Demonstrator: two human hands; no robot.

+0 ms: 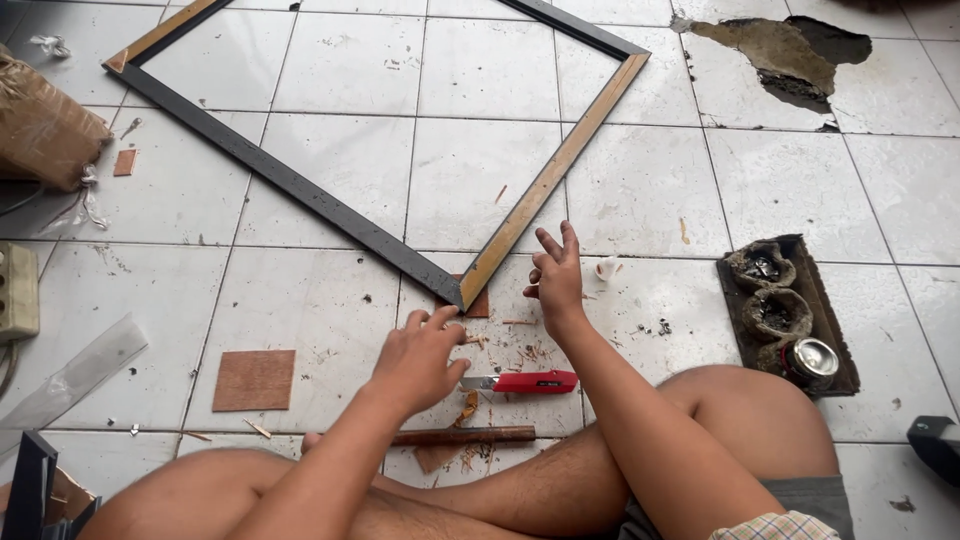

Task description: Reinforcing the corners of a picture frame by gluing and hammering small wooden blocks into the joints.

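Knees (740, 420), red knife (522, 382), frame corner (462, 290)

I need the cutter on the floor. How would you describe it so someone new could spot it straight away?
Start at the big dark frame on the white tiles and go to its near corner, by both hands. Just below the left hand lies the cutter, flat on the floor. It is the only bright red thing there, unlike the brown stick beside it.

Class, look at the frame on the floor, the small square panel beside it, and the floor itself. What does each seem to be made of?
Frame: seemingly wood, with a dark matte face and bare tan edges showing at the corner near the left hand.
Square panel: probably thin plywood or hardboard, flat, reddish-brown, dull.
Floor: glossy white ceramic tiles with grout lines, one broken open.
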